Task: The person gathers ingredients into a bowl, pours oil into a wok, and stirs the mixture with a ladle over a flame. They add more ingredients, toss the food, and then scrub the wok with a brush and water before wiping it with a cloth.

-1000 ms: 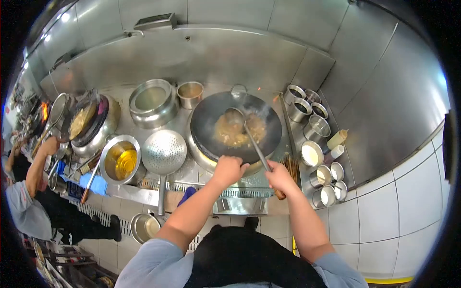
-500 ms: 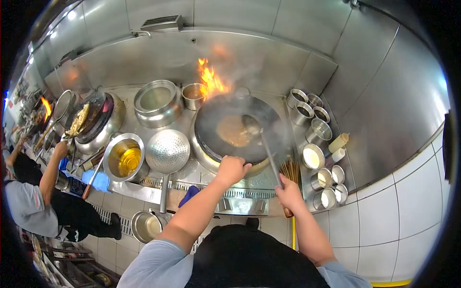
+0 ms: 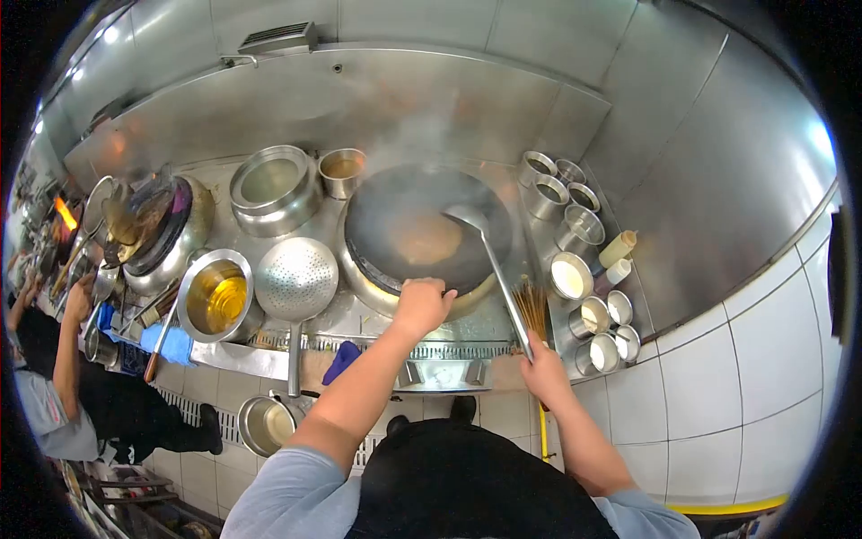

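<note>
My left hand [image 3: 424,306] is closed at the near rim of a large dark wok [image 3: 377,216], which sits on a round metal burner. Brown sauce [image 3: 426,239] lies in the wok's bottom, partly veiled by steam. In my right hand [image 3: 544,366] is the long handle of a steel ladle [image 3: 505,292]. The ladle's bowl is over the right part of the wok, beside the sauce. Close to my right hand stands a bamboo wok brush [image 3: 532,310]. Left of the wok lies a perforated strainer [image 3: 297,277], its handle toward me.
A pot of yellow oil [image 3: 223,301] and a lidless round pot [image 3: 269,190] stand on the left. Seasoning tins [image 3: 572,276] and squeeze bottles [image 3: 617,247] line the right side. At far left another person [image 3: 67,395] works at a second wok [image 3: 162,234].
The flames behind the wok are gone. My right hand has raised the ladle out of the sauce, with its bowl now tipped. My left hand stays at the wok's rim.
</note>
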{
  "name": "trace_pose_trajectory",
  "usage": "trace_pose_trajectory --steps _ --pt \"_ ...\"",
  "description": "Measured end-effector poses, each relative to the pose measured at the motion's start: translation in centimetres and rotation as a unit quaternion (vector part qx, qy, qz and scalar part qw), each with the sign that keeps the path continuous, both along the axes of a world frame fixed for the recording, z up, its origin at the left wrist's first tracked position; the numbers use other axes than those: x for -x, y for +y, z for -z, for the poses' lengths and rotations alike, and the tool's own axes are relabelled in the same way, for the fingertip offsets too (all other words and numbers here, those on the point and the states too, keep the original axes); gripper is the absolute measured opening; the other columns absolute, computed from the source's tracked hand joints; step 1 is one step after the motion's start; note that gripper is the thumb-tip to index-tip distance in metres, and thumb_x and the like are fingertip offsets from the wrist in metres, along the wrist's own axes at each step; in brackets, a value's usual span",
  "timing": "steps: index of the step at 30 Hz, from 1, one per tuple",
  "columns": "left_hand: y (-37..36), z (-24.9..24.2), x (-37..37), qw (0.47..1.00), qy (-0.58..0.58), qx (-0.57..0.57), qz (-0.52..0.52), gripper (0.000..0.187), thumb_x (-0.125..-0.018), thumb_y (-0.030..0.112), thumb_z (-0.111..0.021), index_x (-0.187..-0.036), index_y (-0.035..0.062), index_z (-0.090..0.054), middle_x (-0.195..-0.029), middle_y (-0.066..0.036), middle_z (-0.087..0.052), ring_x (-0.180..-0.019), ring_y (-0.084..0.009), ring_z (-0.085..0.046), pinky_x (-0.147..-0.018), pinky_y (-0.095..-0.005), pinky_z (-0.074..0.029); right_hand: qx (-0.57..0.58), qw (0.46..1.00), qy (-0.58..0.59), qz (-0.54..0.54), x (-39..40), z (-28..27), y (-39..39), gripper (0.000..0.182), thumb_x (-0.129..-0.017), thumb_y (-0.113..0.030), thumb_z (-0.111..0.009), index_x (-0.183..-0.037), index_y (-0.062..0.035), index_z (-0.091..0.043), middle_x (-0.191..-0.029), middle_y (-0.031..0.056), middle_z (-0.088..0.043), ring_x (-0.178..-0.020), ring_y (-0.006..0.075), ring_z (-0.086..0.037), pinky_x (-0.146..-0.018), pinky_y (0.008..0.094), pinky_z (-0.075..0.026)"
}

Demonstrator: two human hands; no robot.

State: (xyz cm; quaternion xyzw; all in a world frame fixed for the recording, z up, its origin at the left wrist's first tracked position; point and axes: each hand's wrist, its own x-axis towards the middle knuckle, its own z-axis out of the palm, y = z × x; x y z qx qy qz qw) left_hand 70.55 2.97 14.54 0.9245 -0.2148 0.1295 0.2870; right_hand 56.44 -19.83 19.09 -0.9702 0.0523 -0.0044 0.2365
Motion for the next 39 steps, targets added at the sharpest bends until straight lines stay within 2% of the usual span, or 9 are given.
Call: trace_pose_trajectory --steps 4,7,12,14,20,24,29,31,39 --pt "-2.1 -1.7 2.7 0.974 -0.194 0.119 -0.016 0.027 -0.083 0.026 -0.062 -0.090 0.0002 -0.061 -0.086 -0.017 -0.060 -0.077 -0.0335 -0.058 -0.074 -0.0425 -0.044 0.018 0.999 0.017 0.026 1.2 1.6 -1.7 0.043 -0.081 -0.017 -0.056 -0.122 -0.0059 -0.050 -0.088 0.0242 -0.063 -0.081 0.0411 -0.061 -0.071 0.0485 -0.049" --pt "-6.2 -1.4 5.7 0.923 0.191 0.335 0.015 0.033 -0.088 0.026 -0.059 -0.105 -0.0018 -0.054 -0.087 -0.015 -0.059 -0.076 -0.0252 -0.058 -0.069 -0.0370 -0.046 -0.132 0.989 -0.039 0.051 1.8 1.2 2.0 0.040 -0.083 -0.018 -0.056 -0.118 0.0004 -0.050 -0.087 0.0243 -0.062 -0.080 0.0392 -0.062 -0.070 0.0444 -0.048" --pt "-6.9 -0.3 4.1 0.886 0.301 0.351 0.039 0.033 -0.090 0.015 -0.054 -0.117 -0.0035 -0.050 -0.086 -0.014 -0.058 -0.075 -0.0184 -0.058 -0.066 -0.0304 -0.047 -0.184 0.973 -0.058 -0.125 0.7 1.0 1.5 0.042 -0.086 -0.027 -0.058 -0.122 -0.0057 -0.052 -0.085 0.0209 -0.063 -0.078 0.0360 -0.061 -0.068 0.0426 -0.048" --pt "-5.4 -2.0 4.4 0.923 0.239 0.295 -0.066 0.034 -0.089 0.013 -0.053 -0.118 -0.0043 -0.049 -0.089 -0.017 -0.060 -0.077 -0.0225 -0.060 -0.069 -0.0323 -0.047 -0.172 0.979 -0.103 0.025 -0.2 3.1 -5.0 0.036 -0.086 -0.033 -0.061 -0.110 -0.0076 -0.060 -0.083 0.0175 -0.063 -0.075 0.0311 -0.061 -0.067 0.0405 -0.048" --pt "-1.9 -3.7 6.9 0.975 0.057 0.140 -0.164 0.030 -0.087 0.010 -0.056 -0.113 -0.0067 -0.054 -0.094 -0.023 -0.063 -0.081 -0.0281 -0.062 -0.074 -0.0355 -0.048 -0.393 0.739 -0.143 0.528 0.3 6.4 -26.2 0.039 -0.081 -0.021 -0.068 -0.109 0.0028 -0.055 -0.074 0.0074 -0.060 -0.056 0.0152 -0.053 -0.046 0.0288 -0.042" --pt "-1.3 -6.8 8.4 0.978 0.062 0.101 -0.170 0.026 -0.086 0.008 -0.059 -0.109 -0.0049 -0.056 -0.084 -0.016 -0.062 -0.070 -0.0200 -0.057 -0.068 -0.0326 -0.047 -0.690 0.582 -0.132 0.410 -1.8 10.0 -30.0 0.042 -0.084 -0.022 -0.066 -0.120 -0.0044 -0.052 -0.070 0.0022 -0.057 -0.053 0.0101 -0.050 -0.039 0.0244 -0.034" --pt "-4.2 -10.8 9.8 0.983 0.086 -0.007 -0.160 0.025 -0.083 0.009 -0.061 -0.105 -0.0026 -0.059 -0.080 -0.018 -0.062 -0.070 -0.0269 -0.059 -0.067 -0.0351 -0.046 -0.352 0.879 -0.160 0.279 -4.2 11.6 -26.8 0.017 -0.089 -0.019 -0.058 -0.095 -0.0036 -0.061 -0.080 0.0077 -0.061 -0.068 0.0198 -0.060 -0.057 0.0350 -0.047" --pt "-5.9 -12.7 10.1 0.977 0.099 -0.099 -0.161 0.029 -0.081 0.013 -0.063 -0.105 -0.0019 -0.060 -0.081 -0.022 -0.062 -0.074 -0.0372 -0.060 -0.069 -0.0405 -0.047 -0.069 0.979 -0.193 0.002 -2.4 8.3 -26.5 0.027 -0.093 -0.024 -0.054 -0.099 0.0009 -0.063 -0.086 0.0074 -0.064 -0.076 0.0178 -0.059 -0.069 0.0298 -0.048" --pt "-10.7 -16.0 11.1 0.959 0.141 -0.209 -0.127 0.031 -0.077 0.014 -0.065 -0.105 0.0008 -0.061 -0.088 -0.023 -0.062 -0.083 -0.0401 -0.060 -0.073 -0.0438 -0.047 -0.328 0.858 -0.253 0.305 -2.0 8.0 -33.7 0.026 -0.093 -0.021 -0.051 -0.094 0.0028 -0.063 -0.077 0.0094 -0.064 -0.060 0.0151 -0.059 -0.057 0.0297 -0.047"
